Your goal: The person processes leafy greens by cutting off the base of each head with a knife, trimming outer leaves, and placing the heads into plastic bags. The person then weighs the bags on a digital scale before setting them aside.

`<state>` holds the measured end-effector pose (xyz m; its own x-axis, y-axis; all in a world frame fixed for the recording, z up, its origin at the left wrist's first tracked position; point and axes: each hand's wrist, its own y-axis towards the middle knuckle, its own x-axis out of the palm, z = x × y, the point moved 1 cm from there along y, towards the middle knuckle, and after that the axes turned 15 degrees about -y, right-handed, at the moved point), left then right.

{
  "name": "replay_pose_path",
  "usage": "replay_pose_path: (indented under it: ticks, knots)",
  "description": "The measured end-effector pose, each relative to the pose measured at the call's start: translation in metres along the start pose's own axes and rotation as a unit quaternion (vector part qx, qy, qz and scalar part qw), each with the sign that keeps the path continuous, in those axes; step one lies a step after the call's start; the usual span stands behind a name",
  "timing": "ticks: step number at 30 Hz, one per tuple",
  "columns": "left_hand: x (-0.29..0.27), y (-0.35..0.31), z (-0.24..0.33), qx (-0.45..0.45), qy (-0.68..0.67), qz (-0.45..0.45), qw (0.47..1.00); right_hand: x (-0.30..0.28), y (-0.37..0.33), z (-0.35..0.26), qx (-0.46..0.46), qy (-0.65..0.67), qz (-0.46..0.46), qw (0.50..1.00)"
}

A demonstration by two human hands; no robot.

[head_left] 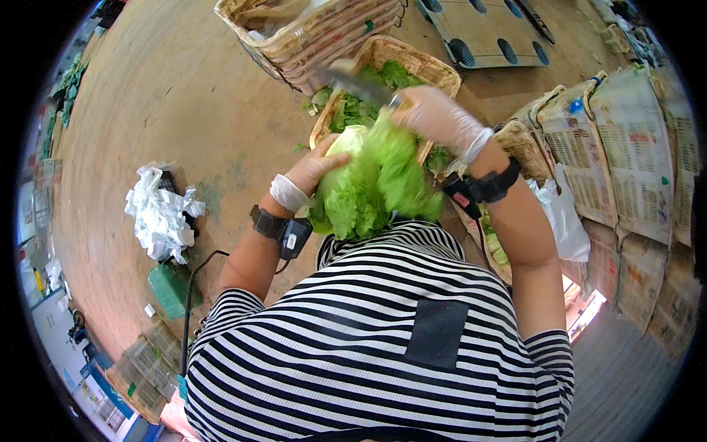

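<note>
In a thin clear glove, my left hand [319, 168] is closed around a head of leafy green lettuce [352, 193], its pale stem end turned up. My right hand [436, 118], gloved too, grips a knife [361, 85] whose blade is blurred and points left. Loose lettuce leaves [403, 166] hang just below the right hand, smeared by motion; whether its fingers pinch them too I cannot tell. Under the knife stands a tan plastic crate [442, 74] with lettuce leaves inside.
Stacked crates [317, 37] stand beyond the leaf crate. More crates [626, 147] are piled to the right, near a white plastic bag [563, 221]. On the left lie crumpled white bags [162, 214] beside a green container [169, 287]. A grey panel [486, 33] lies at the far right.
</note>
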<state>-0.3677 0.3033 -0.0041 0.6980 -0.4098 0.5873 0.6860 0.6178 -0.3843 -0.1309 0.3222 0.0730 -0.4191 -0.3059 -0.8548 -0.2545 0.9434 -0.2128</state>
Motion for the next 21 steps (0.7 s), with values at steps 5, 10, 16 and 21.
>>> replay_pose_path:
  ticks: [5,10,16,21]
  knots:
    - [-0.041,0.005,-0.013,0.012,-0.369,0.024,0.929,0.001,0.004,0.083,0.203,-0.033,0.159,0.966]
    - [-0.031,0.02,-0.012,0.136,-0.35,0.021,0.926,0.055,-0.032,0.065,0.268,0.358,0.168,0.878]
    - [0.004,0.083,-0.033,0.137,-0.108,0.028,0.984,0.063,-0.1,0.052,0.256,0.504,0.209,0.798]
    - [0.06,0.12,-0.06,0.019,-0.097,-0.088,0.991,0.058,-0.184,0.047,0.351,0.529,0.319,0.704]
